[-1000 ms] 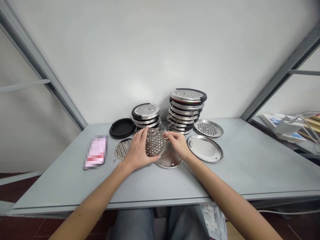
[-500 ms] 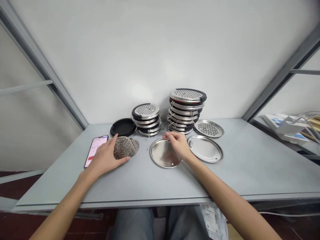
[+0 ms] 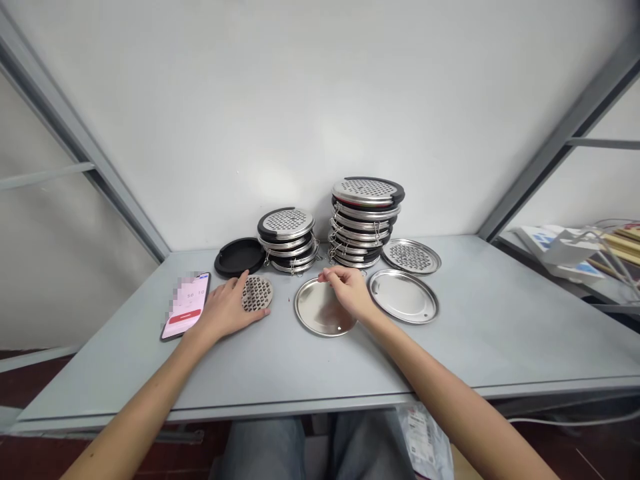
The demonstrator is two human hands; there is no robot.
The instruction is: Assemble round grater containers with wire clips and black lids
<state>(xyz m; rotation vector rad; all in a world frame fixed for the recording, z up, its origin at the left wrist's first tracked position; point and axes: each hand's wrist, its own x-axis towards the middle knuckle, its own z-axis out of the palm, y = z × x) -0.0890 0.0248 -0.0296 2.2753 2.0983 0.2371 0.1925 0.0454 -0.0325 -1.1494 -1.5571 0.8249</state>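
My left hand (image 3: pixel 227 310) curves around a round perforated metal disc (image 3: pixel 257 293), with thumb and fingers at opposite sides of its rim; the palm hides its left part. My right hand (image 3: pixel 350 292) is closed in a pinch over the far edge of a shallow round metal plate (image 3: pixel 323 310) with a small hole near its front rim. Whatever is between those fingertips is too small to make out. A second shallow metal plate (image 3: pixel 404 298) lies to the right of this hand. Behind the left hand sits a round black ring-edged cover (image 3: pixel 239 257).
A short stack of round grater-topped tins (image 3: pixel 289 243) and a taller stack (image 3: pixel 365 227) stand by the wall, with wire clips at their sides. A perforated metal plate (image 3: pixel 413 257) lies right of them. A phone (image 3: pixel 186 310) lies left of my left hand.
Two overlapping perforated discs showed at my left hand; now one disc outline shows, lying flatter. The right hand keeps its pinch over the plate. The whole view has shifted slightly.
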